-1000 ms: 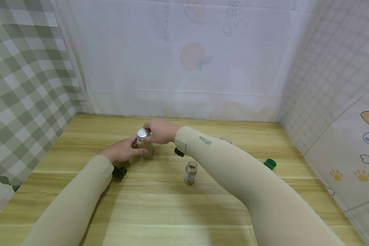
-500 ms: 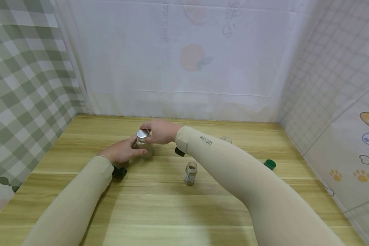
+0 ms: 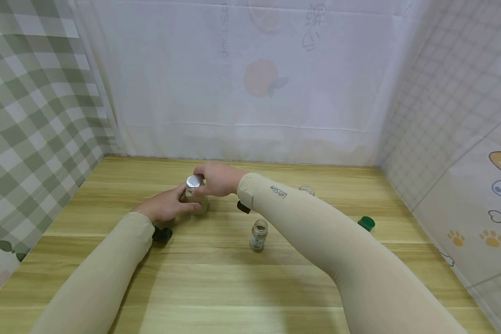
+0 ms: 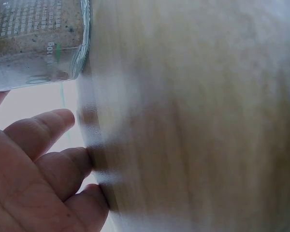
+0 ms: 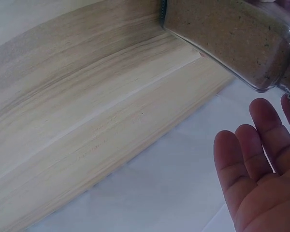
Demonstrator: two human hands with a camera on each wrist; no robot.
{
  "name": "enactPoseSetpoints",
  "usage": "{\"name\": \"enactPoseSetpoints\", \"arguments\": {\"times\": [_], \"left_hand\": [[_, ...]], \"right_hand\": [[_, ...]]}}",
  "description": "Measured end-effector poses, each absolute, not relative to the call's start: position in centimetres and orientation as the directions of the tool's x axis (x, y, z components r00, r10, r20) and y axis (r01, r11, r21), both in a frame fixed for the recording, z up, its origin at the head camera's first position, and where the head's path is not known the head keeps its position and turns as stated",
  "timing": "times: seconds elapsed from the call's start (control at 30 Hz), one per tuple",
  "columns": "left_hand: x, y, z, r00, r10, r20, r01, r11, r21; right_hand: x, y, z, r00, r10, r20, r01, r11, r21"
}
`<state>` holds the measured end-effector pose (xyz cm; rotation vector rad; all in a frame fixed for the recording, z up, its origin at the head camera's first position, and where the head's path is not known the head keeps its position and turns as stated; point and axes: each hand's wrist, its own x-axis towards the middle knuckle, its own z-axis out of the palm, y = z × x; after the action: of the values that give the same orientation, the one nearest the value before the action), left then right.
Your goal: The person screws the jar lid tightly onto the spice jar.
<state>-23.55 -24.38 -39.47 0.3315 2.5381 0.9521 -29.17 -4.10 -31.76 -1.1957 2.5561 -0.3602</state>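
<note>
A square clear jar (image 3: 199,207) of brownish, speckled powder stands upright on the table, with a shiny silver top (image 3: 194,181). My left hand (image 3: 163,205) holds its body from the left, thumb across the near side. At the neck, my right hand (image 3: 219,179) pinches the edge of the silver top between thumb and finger. Printed text shows on the jar (image 4: 36,36) in the left wrist view, the lower fingers lying off the glass. Brown powder fills much of the jar (image 5: 227,41) in the right wrist view; the right hand's other fingers extend free below it.
A small uncapped jar (image 3: 258,235) with a label stands near the table's middle. A green cap (image 3: 366,223) lies to the right, beyond the right forearm. The rim of a clear glass container (image 3: 306,189) shows behind that forearm. Cloth walls (image 3: 250,139) border the wooden table (image 3: 217,287).
The right hand's fingers have shifted slightly on the silver top. The left hand and jar stay in place.
</note>
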Motion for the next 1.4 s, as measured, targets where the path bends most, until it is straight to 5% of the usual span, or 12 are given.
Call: {"name": "enactPoseSetpoints", "arguments": {"times": [0.37, 0.93, 1.4], "left_hand": [[-23.62, -24.33, -39.48, -0.894, 0.339, -0.293, 0.081, 0.765, 0.639], [-23.7, -24.29, -39.37, -0.893, 0.337, -0.3, 0.081, 0.774, 0.629], [-23.59, -24.29, -39.39, -0.894, 0.318, -0.316, 0.059, 0.782, 0.621]], "right_hand": [[-29.18, -3.88, -31.46, -0.566, -0.8, -0.2, -0.723, 0.598, -0.346], [-28.91, -4.09, -31.54, -0.602, -0.772, -0.205, -0.69, 0.632, -0.353], [-29.34, -3.69, -31.08, -0.567, -0.787, -0.241, -0.702, 0.615, -0.359]]}}
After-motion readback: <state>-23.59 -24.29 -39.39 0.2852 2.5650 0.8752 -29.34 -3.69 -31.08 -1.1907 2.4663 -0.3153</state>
